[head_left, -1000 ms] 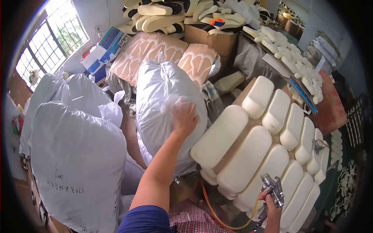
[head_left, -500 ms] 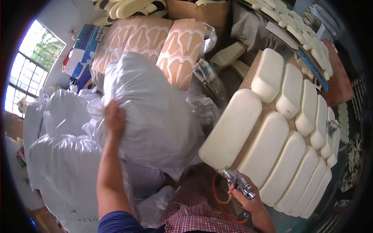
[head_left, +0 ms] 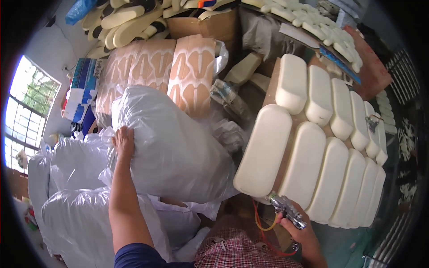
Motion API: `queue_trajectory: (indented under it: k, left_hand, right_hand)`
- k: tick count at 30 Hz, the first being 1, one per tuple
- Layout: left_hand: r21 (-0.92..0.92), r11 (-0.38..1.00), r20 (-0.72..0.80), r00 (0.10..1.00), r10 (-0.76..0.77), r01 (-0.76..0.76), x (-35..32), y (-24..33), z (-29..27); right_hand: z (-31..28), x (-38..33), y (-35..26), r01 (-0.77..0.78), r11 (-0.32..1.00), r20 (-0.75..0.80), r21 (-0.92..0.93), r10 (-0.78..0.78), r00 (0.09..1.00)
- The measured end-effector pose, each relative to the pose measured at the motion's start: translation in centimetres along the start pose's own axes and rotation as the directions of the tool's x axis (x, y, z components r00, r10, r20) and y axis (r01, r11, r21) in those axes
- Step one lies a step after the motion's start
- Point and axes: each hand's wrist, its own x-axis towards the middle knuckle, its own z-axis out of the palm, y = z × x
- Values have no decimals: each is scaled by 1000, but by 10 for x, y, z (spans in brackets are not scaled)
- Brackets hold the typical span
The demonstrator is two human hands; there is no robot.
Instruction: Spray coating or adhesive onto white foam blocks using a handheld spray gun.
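A big, stuffed white plastic bag (head_left: 172,147) leans in front of me, left of centre. My left hand (head_left: 125,142) is on its upper left side, fingers closed on the plastic near a tied, gathered end. In my right hand (head_left: 292,223) is a silver spray gun (head_left: 286,211), gripped by its handle, with an orange-red hose (head_left: 263,234) running down from it. The gun's nozzle end is close to the lower end of a long cream foam pad (head_left: 263,152), the nearest in two rows of rounded pads lying on a brown board.
More stuffed white bags (head_left: 80,214) crowd the left side. Behind stand brown sheets with cut-out patterns (head_left: 192,67), a cardboard box (head_left: 205,27) and heaped cream foam pieces (head_left: 129,22). Further small foam pieces (head_left: 308,22) lie at the far right; a barred window (head_left: 31,107) is at left.
My view has tilted and shifted, so the background sits lower and further left. The large bag's top has come down slightly toward me. Both hands keep their holds.
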Motion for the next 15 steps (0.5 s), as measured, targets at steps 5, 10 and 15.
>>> queue_trajectory:
  k: [5, 10, 15]
  left_hand:
    - [-89, 994, 52, 997, 63, -58, 2, -15, 3]
    - [-215, 973, -44, 996, 78, -85, -46, 38, -15]
    - [-160, 980, -16, 993, 121, -122, -74, 79, -33]
  right_hand:
    - [-16, -52, -45, 101, 989, -133, -112, -115, 984]
    - [-25, -119, -84, 139, 983, -326, -116, -170, 930]
    - [-44, -156, -90, 138, 976, -301, -167, -184, 936]
